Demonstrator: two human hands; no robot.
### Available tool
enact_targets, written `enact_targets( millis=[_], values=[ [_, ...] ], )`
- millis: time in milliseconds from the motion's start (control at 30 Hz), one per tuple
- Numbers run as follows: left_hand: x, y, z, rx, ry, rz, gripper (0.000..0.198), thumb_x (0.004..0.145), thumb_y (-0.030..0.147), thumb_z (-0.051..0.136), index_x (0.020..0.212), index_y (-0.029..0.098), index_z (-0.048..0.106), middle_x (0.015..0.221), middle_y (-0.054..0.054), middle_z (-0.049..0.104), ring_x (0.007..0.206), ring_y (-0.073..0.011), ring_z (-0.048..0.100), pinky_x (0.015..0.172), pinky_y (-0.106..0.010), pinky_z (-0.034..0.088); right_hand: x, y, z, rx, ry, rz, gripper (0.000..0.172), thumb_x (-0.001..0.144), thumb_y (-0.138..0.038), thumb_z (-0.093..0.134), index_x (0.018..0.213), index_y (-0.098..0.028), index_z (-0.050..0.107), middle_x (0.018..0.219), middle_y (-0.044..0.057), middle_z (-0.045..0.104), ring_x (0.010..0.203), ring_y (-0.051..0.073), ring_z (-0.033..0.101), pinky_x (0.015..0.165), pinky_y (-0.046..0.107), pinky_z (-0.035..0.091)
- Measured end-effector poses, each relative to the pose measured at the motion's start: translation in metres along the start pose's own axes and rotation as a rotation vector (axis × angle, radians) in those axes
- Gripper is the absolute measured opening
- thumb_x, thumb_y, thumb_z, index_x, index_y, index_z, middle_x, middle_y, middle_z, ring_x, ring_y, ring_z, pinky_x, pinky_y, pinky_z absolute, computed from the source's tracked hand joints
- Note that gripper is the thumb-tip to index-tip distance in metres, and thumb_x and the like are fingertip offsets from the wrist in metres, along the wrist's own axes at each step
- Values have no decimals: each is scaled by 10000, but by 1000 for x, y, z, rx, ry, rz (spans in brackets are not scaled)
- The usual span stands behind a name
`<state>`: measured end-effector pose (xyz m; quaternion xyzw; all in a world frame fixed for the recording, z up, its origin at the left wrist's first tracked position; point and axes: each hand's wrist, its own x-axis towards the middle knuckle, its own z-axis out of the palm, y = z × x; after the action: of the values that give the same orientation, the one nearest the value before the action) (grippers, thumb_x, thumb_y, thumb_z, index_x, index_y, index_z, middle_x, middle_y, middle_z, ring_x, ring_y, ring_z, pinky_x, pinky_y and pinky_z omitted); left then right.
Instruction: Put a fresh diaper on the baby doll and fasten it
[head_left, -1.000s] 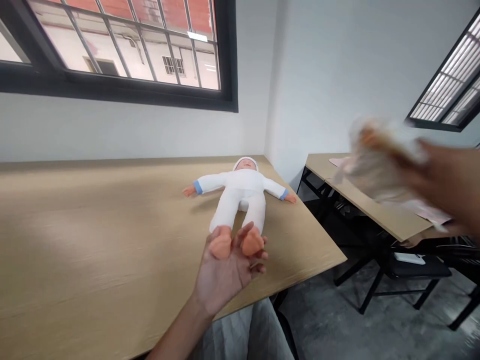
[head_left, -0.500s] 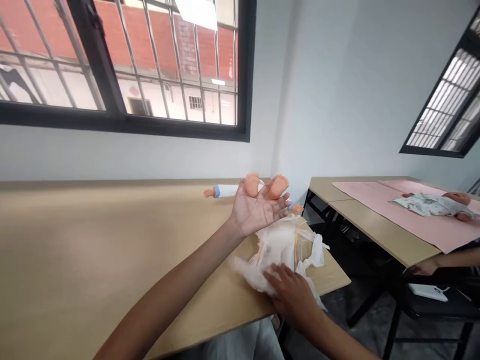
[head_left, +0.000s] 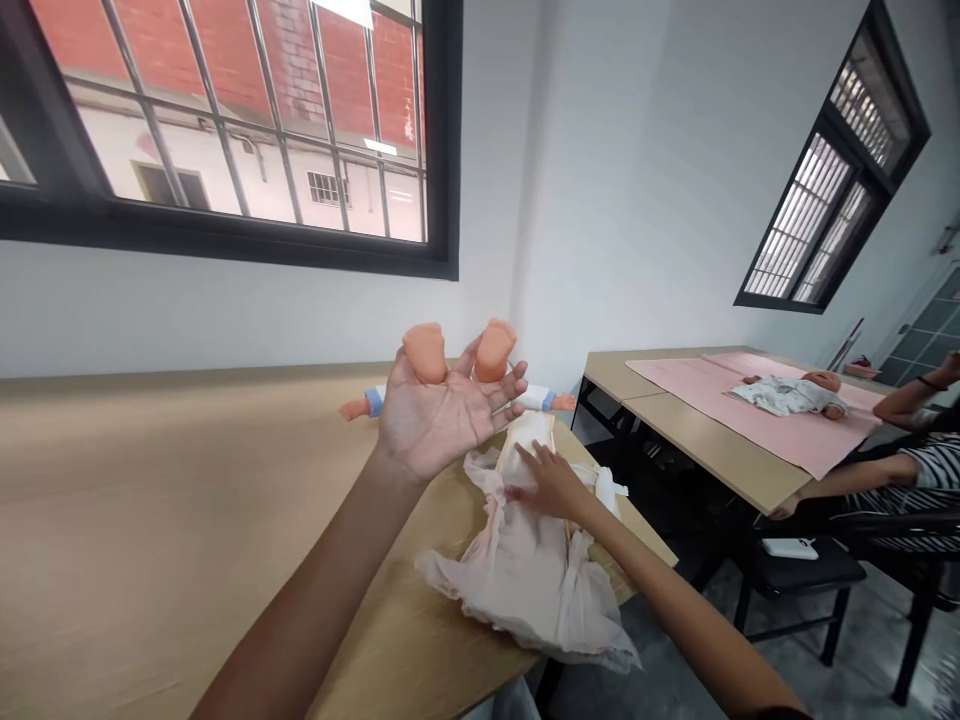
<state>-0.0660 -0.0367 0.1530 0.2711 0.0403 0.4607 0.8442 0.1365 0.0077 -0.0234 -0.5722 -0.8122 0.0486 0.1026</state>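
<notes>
My left hand (head_left: pixel 439 428), palm toward me, holds up the legs of a baby doll (head_left: pixel 425 355), its two feet showing above my fingers. The doll's outstretched arms in white sleeves with blue cuffs show on either side; my hand hides its body. An unfolded white disposable diaper (head_left: pixel 525 575) lies on the table below, its near end hanging over the edge. Resting on the diaper's upper part is my right hand (head_left: pixel 553 482), fingers spread.
The wooden table (head_left: pixel 187 540) stands against the wall under a barred window. At right, a second table carries a pink mat (head_left: pixel 697 390) with another doll (head_left: pixel 784 393). A person (head_left: pixel 900 475) sits beside it, near a black chair (head_left: pixel 806 575) with a white object on it.
The view has turned right. The diaper now lies more spread out, its near end toward me, and my right hand has moved up along it. My left hand still holds the doll's legs up.
</notes>
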Motion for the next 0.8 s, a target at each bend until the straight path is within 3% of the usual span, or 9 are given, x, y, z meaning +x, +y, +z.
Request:
enact_targets(
  millis=[100, 200, 533, 800],
  values=[
    [-3, 4, 3, 2, 29, 45, 532, 832, 569, 445, 1206, 199, 531, 1106, -172, 588, 912, -307, 634, 684, -445, 553, 18, -9, 7, 52, -134, 10, 884, 832, -774, 322, 1526, -247, 178, 1571, 175, 164, 1444, 371, 154, 1133, 514, 184],
    [-5, 6, 5, 31, 28, 77, 529, 855, 562, 404, 1204, 180, 517, 1093, -176, 583, 891, -293, 635, 676, -428, 552, 24, -18, 13, 86, -183, -11, 872, 823, -804, 235, 1519, -279, 200, 1582, 159, 129, 1449, 395, 82, 1136, 544, 115],
    [-5, 8, 1, 56, 21, 52, 537, 841, 580, 400, 1198, 196, 513, 1080, -159, 592, 872, -288, 631, 691, -420, 539, 59, -43, 29, 92, -88, -86, 778, 871, -737, 281, 1511, -299, 216, 1589, 119, 132, 1449, 380, 97, 1143, 555, 92],
    [-2, -3, 2, 27, 43, 22, 536, 872, 533, 372, 1288, 203, 440, 1148, -160, 578, 1015, -335, 600, 754, -466, 519, 73, -55, 22, 110, -5, -171, 741, 894, -678, 345, 1505, -271, 236, 1606, 53, 55, 1461, 337, -2, 1160, 517, 33]
  ],
)
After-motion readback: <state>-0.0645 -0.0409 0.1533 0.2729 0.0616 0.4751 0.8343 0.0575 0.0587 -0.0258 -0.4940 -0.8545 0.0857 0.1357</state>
